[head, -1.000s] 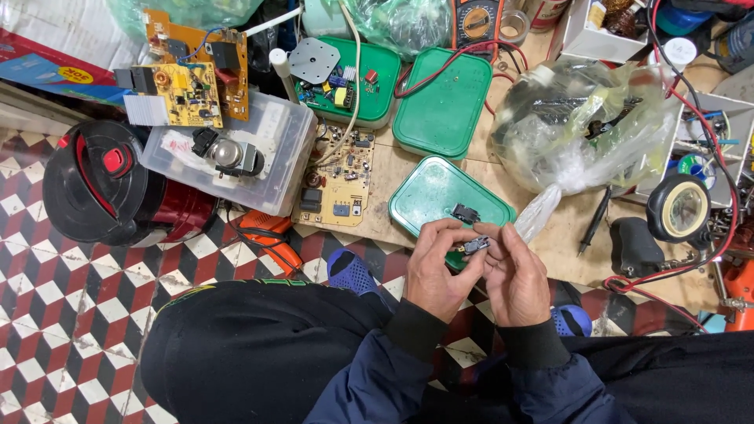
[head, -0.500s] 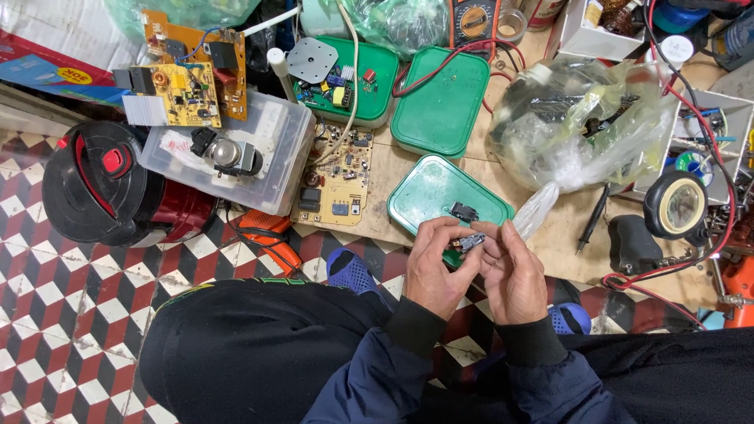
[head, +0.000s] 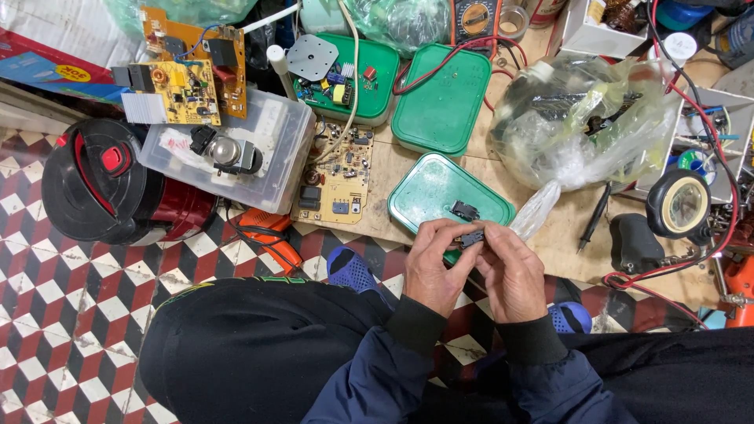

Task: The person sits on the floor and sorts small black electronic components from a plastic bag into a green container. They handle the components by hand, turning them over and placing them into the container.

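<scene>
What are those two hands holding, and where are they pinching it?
Both hands, left hand and right hand, pinch a small dark plastic electronic part by its ends between fingertips, over the green rectangular plastic lid.

Even, fairly bright light falls from above, casting only soft, short shadows. The crumpled clear plastic bag [head: 581, 118] and the glossy round black-and-red appliance lid [head: 98, 180] carry pale glare. Focus is sharp throughout; straight lines bend slightly toward the edges.

Bare wood [head: 565, 235] right of the green lid [head: 440, 196]; clutter crowds elsewhere.
</scene>
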